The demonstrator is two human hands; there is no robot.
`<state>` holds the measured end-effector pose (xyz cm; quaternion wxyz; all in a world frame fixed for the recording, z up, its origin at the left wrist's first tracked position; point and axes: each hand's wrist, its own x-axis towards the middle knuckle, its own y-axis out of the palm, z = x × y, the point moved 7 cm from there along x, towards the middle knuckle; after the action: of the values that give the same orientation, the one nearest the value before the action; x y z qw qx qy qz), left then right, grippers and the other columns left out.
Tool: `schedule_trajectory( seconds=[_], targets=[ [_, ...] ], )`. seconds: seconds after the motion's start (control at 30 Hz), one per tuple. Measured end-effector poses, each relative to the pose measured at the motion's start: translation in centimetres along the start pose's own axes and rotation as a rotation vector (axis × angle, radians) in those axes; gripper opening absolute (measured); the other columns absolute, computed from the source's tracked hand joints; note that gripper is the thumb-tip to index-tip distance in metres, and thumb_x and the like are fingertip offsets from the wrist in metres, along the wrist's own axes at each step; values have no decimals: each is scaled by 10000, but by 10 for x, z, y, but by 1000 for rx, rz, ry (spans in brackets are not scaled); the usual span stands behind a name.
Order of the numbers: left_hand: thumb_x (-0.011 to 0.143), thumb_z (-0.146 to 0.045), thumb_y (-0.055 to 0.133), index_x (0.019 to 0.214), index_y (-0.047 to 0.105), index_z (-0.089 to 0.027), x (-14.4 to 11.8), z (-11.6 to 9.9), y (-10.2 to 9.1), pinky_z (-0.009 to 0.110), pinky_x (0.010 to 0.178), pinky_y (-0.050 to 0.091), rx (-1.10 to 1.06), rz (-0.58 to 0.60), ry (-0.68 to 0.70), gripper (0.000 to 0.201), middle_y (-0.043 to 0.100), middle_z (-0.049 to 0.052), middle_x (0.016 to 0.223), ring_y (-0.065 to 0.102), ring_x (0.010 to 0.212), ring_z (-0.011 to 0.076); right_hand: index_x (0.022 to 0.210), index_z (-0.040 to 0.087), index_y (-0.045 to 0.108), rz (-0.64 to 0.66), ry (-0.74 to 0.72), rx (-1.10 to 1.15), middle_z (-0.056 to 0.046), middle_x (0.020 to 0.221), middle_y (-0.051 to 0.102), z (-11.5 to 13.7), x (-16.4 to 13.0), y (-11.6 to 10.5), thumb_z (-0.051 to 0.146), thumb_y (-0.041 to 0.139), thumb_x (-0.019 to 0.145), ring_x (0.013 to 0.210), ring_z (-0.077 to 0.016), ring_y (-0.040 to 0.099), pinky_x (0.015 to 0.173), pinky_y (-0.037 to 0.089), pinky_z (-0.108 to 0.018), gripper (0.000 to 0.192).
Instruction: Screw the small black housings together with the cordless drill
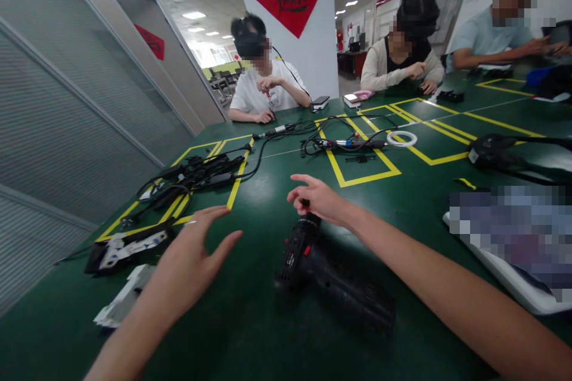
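A black cordless drill with red buttons lies on its side on the green table, its chuck end pointing away from me. My right hand is at the chuck end, index finger stretched out and the other fingers loosely bent. A small dark tip shows against those fingers; whether they touch it I cannot tell. To the left of the drill, my left hand hovers open, thumb apart from the fingers, holding nothing. Beneath and beside my left forearm is a crumpled white and silver packet.
A heap of black cables and tools lies left inside yellow tape. Further back are a slim corded tool, a white ring and a black headset-like device. A blurred pale object is at right. Several people sit opposite.
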<state>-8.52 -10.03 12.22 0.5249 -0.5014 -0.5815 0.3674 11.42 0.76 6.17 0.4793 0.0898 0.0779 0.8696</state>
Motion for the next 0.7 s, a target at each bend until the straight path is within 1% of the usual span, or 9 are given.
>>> schedule_trajectory(
  seconds=[0.07,0.1,0.13,0.2,0.27,0.4,0.53,0.63,0.7],
  targets=[
    [837,-450,531,1284,452,-249,16,-58,12,455,1036,414,-119,-16,201,496,469,62,1365,467,1237,259,1243,164,378,146,81,111,-36,816,638,-2,-8,15,132,485,797,633,-149,595,596,484,-298,460],
    [839,-404,536,1284,464,-245,22,-78,20,454,1056,401,-169,-11,281,478,468,68,1369,457,1253,255,1211,163,414,204,112,153,-44,829,651,-3,-12,21,120,507,778,686,-165,624,632,502,-315,445],
    [844,-355,530,1280,478,-241,26,-93,28,444,1057,408,-225,-1,342,454,478,74,1358,469,1246,246,1168,166,455,247,136,187,-43,837,657,-4,-15,25,94,516,753,729,-174,641,659,511,-321,426],
    [848,-285,512,1258,513,-234,31,-107,41,425,1047,428,-315,13,398,414,506,77,1326,499,1217,232,1098,169,506,285,168,232,-24,833,653,-7,-17,29,25,502,689,760,-168,652,672,514,-299,434],
    [848,-255,503,1230,542,-233,31,-108,50,408,1023,453,-369,13,378,385,537,73,1284,530,1175,223,1161,172,471,258,185,259,-3,838,639,-12,-16,29,-14,469,646,758,-146,652,684,516,-277,547],
    [849,-250,500,1189,563,-224,27,-101,55,355,919,513,-456,1,292,347,576,68,1205,582,1071,199,1370,128,242,187,194,258,-10,879,633,-19,-14,28,-8,460,646,801,-143,665,757,528,-312,769],
    [831,-266,520,1128,576,-210,27,-93,47,332,863,518,-446,-12,232,307,615,58,1112,605,983,188,1381,79,256,128,131,147,-52,870,664,-13,-13,28,67,543,687,815,-204,677,734,544,-375,752],
    [822,-343,545,1135,575,-226,26,-68,29,379,945,464,-271,-44,130,335,622,39,1118,590,1025,213,1361,166,346,-112,-40,-7,-40,913,644,-2,-9,3,157,581,752,822,-188,646,763,520,-355,653],
    [828,-386,538,1168,559,-234,19,-32,12,415,989,425,-142,-58,20,373,602,30,1165,570,1066,231,1304,244,431,-353,-177,-130,-19,968,605,4,-12,-27,168,556,786,872,-163,597,832,471,-321,538]
  ],
)
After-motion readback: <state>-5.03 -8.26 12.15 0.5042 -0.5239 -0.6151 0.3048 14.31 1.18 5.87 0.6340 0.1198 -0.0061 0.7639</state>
